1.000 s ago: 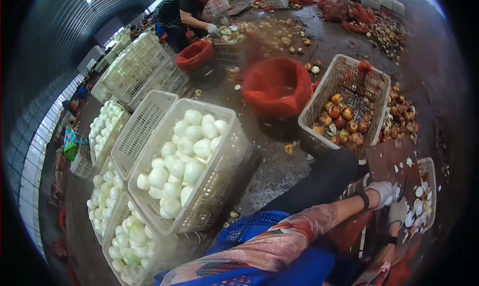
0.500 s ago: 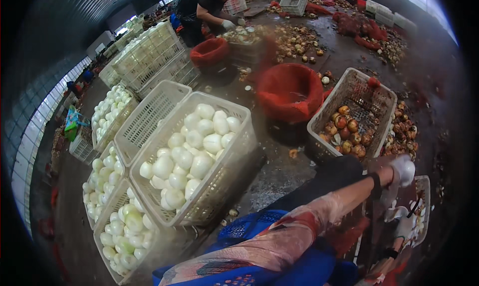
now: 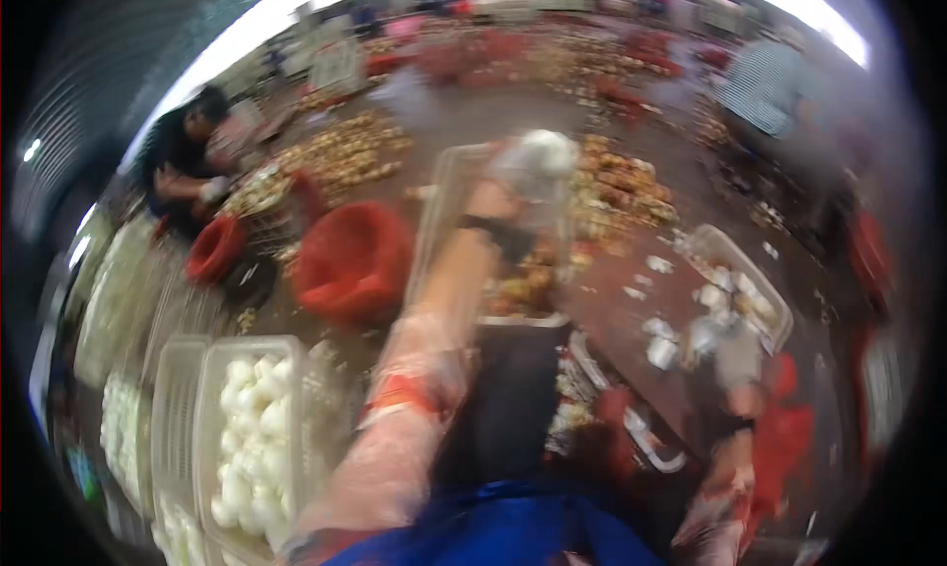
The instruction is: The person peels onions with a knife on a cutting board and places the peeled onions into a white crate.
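My left hand, in a whitish glove, is stretched forward above a crate that holds brown-skinned onions. Motion smears its fingers, and I cannot make out whether the pale round shape there is glove or onion. Lower on the right, my right hand, also gloved, is close to the near side of a shallow pale crate with white pieces in it. Its fingers are blurred too. White peeled onions fill a crate at the lower left.
A red-lined tub stands left of the onion crate, with a smaller red-lined tub beyond it. Loose onions lie on the floor. One person works at the far left; another is at the far right.
The view has swung right, so the peeled onions now sit farther left. My left hand has moved away from my right hand and out over the crate of unpeeled onions.
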`<state>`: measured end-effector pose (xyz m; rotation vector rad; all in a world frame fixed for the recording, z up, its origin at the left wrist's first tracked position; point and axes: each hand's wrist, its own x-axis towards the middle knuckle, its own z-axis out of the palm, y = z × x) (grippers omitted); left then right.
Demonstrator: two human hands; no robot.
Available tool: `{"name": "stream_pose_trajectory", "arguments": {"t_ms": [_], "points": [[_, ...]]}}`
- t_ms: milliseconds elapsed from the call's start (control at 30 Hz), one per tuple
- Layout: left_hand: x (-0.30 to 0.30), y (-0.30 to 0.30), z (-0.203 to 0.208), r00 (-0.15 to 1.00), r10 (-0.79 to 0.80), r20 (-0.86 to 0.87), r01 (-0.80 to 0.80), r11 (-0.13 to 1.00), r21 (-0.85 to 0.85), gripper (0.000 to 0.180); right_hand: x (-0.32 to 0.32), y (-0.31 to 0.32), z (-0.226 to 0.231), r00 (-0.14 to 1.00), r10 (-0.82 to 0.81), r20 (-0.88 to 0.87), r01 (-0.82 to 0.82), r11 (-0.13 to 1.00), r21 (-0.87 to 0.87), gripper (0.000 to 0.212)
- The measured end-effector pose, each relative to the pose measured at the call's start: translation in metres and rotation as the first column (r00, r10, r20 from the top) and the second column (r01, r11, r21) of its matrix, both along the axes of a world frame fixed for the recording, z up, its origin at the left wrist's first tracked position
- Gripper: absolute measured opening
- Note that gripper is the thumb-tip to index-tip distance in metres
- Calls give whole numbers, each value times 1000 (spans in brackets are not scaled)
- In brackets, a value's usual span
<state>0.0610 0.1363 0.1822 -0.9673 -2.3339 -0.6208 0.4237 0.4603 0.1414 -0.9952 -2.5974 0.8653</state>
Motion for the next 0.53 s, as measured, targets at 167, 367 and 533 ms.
{"name": "stream_pose_trajectory", "arguments": {"t_ms": [167, 367, 533], "points": [[89, 14, 97, 87, -946, 311, -300, 273, 914, 40, -35, -26, 18, 999, -30, -15, 31, 995, 99, 33], [212, 37, 119, -177, -947, 269, -224, 305, 926, 58, 8, -7, 26, 992, -76, -105, 77, 997, 1, 33], [242, 15, 97, -366, -922, 123, -521, 313, 794, 72, 20, -21, 34, 994, -106, -34, 108, 994, 36, 33]]}}
